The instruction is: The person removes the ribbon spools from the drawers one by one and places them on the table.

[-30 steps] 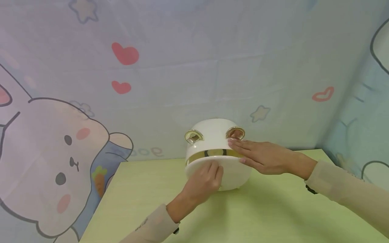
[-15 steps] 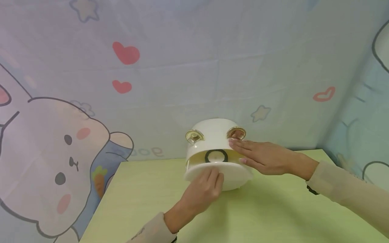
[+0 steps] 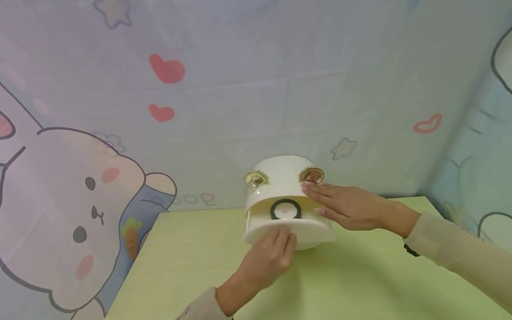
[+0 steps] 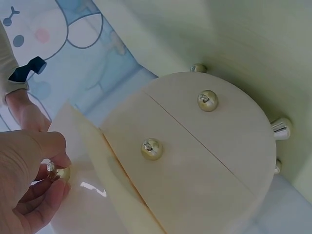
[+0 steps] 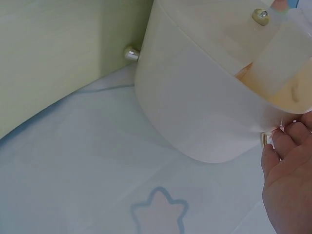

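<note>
One box (image 3: 282, 178), ears (image 3: 311, 175) up, drawer (image 3: 314, 231) facing viewer, left hand (image 3: 269, 254) pinching knob (image 4: 63, 173), right hand (image 3: 350, 207) outstretched, touching it

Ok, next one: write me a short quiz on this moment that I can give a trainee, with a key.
1. Which hand pinches the gold knob of the open drawer?

2. True or false: a dark ring shows inside that drawer.

3. Where is the right hand?
A. Flat on the table
B. On the white box, close to a gold ear
C. Held up, well away from everything

Key:
1. The left hand.
2. True.
3. B.
</note>
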Demonstrator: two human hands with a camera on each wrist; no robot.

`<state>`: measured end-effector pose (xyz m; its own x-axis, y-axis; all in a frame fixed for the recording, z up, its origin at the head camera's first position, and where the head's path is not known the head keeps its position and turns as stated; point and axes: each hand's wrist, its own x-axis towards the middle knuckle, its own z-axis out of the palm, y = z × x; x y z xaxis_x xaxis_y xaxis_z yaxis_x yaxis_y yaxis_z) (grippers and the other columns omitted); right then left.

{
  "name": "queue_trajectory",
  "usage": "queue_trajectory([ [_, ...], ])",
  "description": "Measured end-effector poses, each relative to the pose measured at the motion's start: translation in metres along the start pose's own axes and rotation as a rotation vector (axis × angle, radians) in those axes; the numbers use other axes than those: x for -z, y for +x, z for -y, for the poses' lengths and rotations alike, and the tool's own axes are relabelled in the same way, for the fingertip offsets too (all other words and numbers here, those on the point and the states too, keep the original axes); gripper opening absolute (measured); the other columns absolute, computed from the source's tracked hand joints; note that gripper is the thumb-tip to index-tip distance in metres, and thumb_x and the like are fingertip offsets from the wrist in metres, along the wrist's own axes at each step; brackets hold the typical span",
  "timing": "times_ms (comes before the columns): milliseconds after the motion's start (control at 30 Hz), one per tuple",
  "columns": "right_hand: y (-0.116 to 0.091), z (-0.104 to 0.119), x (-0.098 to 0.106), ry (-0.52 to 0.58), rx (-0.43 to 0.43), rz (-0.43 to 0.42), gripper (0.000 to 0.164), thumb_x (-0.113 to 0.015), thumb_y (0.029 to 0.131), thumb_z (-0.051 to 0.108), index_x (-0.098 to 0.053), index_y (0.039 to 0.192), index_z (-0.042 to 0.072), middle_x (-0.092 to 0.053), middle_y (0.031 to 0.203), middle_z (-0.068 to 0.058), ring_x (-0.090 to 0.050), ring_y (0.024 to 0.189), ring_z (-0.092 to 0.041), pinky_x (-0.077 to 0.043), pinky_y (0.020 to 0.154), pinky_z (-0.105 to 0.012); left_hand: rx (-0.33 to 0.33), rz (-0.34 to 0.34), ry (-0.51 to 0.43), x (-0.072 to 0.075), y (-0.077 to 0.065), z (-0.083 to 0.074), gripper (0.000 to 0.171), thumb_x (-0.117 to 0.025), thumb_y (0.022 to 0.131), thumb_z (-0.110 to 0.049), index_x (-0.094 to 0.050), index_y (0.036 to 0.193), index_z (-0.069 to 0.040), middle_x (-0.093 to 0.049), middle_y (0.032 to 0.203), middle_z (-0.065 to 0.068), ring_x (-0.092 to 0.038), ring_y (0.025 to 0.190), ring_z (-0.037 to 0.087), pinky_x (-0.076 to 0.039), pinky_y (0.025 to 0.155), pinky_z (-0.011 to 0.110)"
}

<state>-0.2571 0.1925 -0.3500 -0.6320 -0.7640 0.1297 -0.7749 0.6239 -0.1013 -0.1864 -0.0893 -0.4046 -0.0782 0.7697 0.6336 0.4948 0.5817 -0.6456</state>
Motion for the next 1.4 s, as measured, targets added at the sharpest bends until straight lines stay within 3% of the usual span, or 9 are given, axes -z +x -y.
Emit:
queue_trajectory([
  [467, 0.002, 0.001, 0.001, -0.008, 0.010, -0.013, 0.061, -0.039, 0.113, 0.042, -0.028, 0.166, 0.014, -0.026, 0.175, -0.003, -0.036, 0.158, -0.031, -0.042, 0.120, -0.051, 0.059, -0.004, -0.034, 0.009, -0.005, -0.007, 0.024, -0.046, 0.100, 0.004, -0.070, 0.096, -0.001, -0.063, 0.089, 0.008, -0.060, 0.079, 0.018, -0.057, 0.075, 0.025],
  [633, 0.002, 0.001, 0.002, -0.007, -0.009, -0.004, 0.061, -0.038, 0.113, 0.043, -0.026, 0.167, 0.018, -0.024, 0.175, 0.000, -0.035, 0.159, -0.029, -0.044, 0.119, -0.051, 0.057, -0.034, -0.035, 0.008, -0.007, -0.009, 0.030, -0.042, 0.102, 0.003, -0.072, 0.096, -0.001, -0.065, 0.091, 0.008, -0.061, 0.078, 0.018, -0.058, 0.073, 0.024],
  [1200, 0.001, 0.004, 0.000, -0.022, 0.005, -0.018, 0.061, -0.040, 0.113, 0.039, -0.027, 0.167, 0.015, -0.026, 0.175, -0.004, -0.038, 0.157, -0.031, -0.045, 0.118, -0.052, 0.057, -0.045, -0.053, 0.014, -0.014, -0.020, 0.026, -0.048, 0.099, 0.003, -0.074, 0.100, 0.001, -0.069, 0.094, 0.010, -0.064, 0.084, 0.020, -0.060, 0.079, 0.026],
  [1400, 0.001, 0.003, -0.001, -0.024, 0.000, -0.012, 0.062, -0.040, 0.113, 0.042, -0.026, 0.167, 0.016, -0.024, 0.176, -0.002, -0.035, 0.158, -0.030, -0.042, 0.121, -0.051, 0.052, -0.078, -0.059, 0.015, -0.015, -0.025, 0.027, -0.047, 0.099, 0.004, -0.074, 0.097, 0.001, -0.068, 0.091, 0.009, -0.061, 0.079, 0.019, -0.058, 0.075, 0.025],
])
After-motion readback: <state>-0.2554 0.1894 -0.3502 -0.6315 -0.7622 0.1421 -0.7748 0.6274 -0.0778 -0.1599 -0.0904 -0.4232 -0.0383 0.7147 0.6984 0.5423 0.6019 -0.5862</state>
